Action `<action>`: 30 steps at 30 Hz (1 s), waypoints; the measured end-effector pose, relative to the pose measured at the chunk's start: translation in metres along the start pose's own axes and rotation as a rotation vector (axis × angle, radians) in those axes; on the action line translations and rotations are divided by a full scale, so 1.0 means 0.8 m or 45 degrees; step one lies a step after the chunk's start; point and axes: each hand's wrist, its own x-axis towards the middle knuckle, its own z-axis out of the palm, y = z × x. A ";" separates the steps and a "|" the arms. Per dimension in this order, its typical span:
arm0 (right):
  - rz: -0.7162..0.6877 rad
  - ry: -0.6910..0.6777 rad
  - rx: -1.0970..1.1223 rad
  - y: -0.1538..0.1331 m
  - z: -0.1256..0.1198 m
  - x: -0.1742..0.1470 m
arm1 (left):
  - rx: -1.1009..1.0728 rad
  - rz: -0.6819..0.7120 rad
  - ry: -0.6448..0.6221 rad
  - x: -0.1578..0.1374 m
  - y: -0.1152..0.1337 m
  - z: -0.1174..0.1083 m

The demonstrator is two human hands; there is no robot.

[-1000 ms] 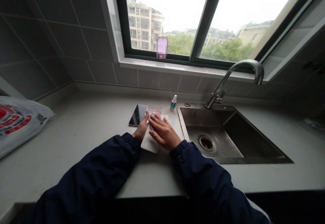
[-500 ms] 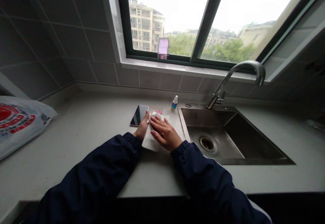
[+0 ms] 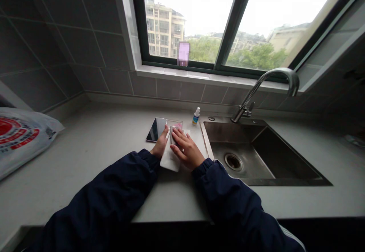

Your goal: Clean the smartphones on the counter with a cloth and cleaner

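Note:
My left hand (image 3: pixel 160 144) grips the left edge of a pale, translucent phone case (image 3: pixel 170 161), tilted above the counter. Across the upper part of the case, my right hand (image 3: pixel 188 149) lies with its fingers stretched out and close together. A grey patch shows under those fingers; whether it is a cloth or part of the case, I cannot tell. A scrap of white (image 3: pixel 186 132) peeks out behind the right knuckles. Just beyond my left hand, a phone (image 3: pixel 156 129) with a dark screen lies on the counter. Beside it is a clear flat piece with something pink (image 3: pixel 178 125) on it.
A small white-capped bottle with a blue label (image 3: pixel 195 116) stands by the steel sink (image 3: pixel 209 139). The tap (image 3: pixel 251 92) arches over the sink's back edge. At the far left, a white plastic bag with red print (image 3: pixel 25 137) rests on the pale counter (image 3: pixel 99 130).
My right hand's fingers have shifted slightly over the upper part of the phone case, and the case has moved a little. My left hand keeps its grip.

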 end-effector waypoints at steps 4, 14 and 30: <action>0.089 0.028 -0.021 0.003 0.000 0.002 | -0.029 0.005 -0.048 -0.002 0.000 0.004; -0.008 0.016 0.001 -0.002 -0.002 -0.001 | -0.046 0.013 -0.036 -0.004 0.000 0.005; 0.062 0.021 -0.058 -0.003 0.000 0.001 | -0.030 -0.031 -0.053 -0.005 -0.007 0.010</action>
